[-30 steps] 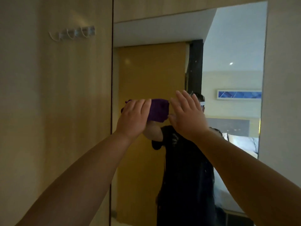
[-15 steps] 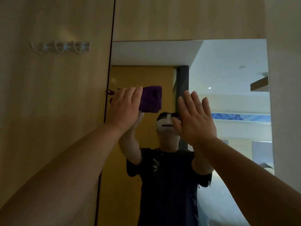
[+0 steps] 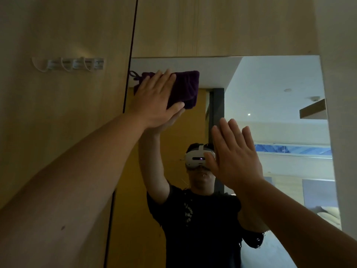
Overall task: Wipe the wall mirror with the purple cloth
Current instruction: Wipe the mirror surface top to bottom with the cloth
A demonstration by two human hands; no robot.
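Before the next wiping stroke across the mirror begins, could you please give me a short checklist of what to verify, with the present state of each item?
1. Folded purple cloth lies flat against the tall wall mirror: ok.
2. Left hand spread over the cloth, palm pressing: ok.
3. Cloth sits at the mirror's upper left corner, a good starting point for a stroke: ok.
4. Right hand open, empty, in front of the glass below the cloth; touching it: cannot tell.
5. Cloth's loop overhangs the mirror's left edge, clear of the white wall hooks: ok.
6. Glass already clean: cannot tell.
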